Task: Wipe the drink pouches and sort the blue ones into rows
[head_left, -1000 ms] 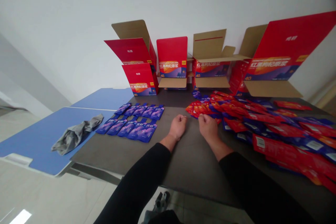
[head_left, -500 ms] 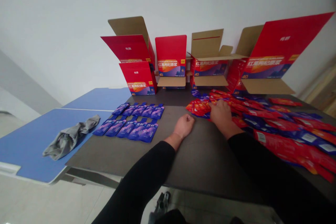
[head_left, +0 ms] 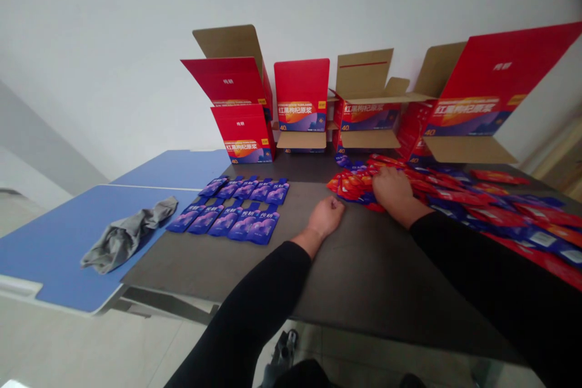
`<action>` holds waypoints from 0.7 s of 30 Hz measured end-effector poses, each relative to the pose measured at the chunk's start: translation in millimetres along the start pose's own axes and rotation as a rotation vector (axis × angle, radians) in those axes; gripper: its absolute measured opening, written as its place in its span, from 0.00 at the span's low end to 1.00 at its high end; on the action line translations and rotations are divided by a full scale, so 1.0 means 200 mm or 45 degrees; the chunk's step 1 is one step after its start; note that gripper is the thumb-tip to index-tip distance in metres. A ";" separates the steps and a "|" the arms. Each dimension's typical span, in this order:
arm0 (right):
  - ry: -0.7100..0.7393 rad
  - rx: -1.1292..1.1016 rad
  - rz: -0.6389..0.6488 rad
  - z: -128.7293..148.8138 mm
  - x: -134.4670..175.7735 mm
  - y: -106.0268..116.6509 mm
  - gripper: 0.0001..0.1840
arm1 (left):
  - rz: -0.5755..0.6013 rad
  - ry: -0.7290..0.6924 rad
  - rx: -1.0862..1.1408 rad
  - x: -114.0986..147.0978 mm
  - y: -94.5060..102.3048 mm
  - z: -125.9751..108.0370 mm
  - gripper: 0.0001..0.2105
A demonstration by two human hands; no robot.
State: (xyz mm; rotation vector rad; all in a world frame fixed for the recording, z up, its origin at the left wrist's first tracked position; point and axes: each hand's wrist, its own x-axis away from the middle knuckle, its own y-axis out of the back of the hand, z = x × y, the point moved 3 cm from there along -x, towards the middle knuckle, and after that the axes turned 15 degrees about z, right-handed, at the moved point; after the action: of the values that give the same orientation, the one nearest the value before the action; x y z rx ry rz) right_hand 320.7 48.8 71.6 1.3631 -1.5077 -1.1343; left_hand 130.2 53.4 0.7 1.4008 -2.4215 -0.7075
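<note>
My left hand rests on the dark tabletop, curled into a fist with nothing showing in it. My right hand is at the left part of a heap of red and blue pouches. Its fingers bend down among the red pouches; their tips are hidden, so what they hold cannot be made out. Left of my left hand, purple-blue pouches lie face up in two neat rows, the front row nearest me and the back row behind it.
Red cartons with raised flaps line the back by the wall: a stacked pair at left, a middle carton, another and a large one at right. A grey cloth lies on the blue table adjoining the dark table.
My right hand has shifted slightly right and deeper over the red pouches, its fingers now less visible. My left fist stays nearly in place. The view has turned a little left.
</note>
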 end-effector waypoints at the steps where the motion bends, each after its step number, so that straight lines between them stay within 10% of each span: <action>1: 0.009 -0.014 -0.003 0.00 0.00 0.01 0.19 | -0.002 -0.004 0.006 0.00 0.00 0.00 0.08; 9: -0.103 -0.298 -0.116 0.05 0.15 0.09 0.18 | -0.002 -0.161 0.414 -0.01 -0.01 -0.02 0.13; 15: 0.190 -0.283 -0.272 0.30 0.36 0.03 0.19 | 0.333 -0.163 1.408 0.00 -0.05 -0.10 0.25; 21: 0.529 -0.308 -0.321 0.45 0.41 -0.10 0.18 | 0.358 -0.070 1.568 0.01 -0.07 -0.10 0.12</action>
State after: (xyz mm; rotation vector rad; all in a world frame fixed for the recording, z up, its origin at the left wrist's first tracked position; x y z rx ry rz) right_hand 232.1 -23.7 26.9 1.5320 -0.8929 -1.0613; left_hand 148.4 40.3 10.5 1.2181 -3.0886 1.0102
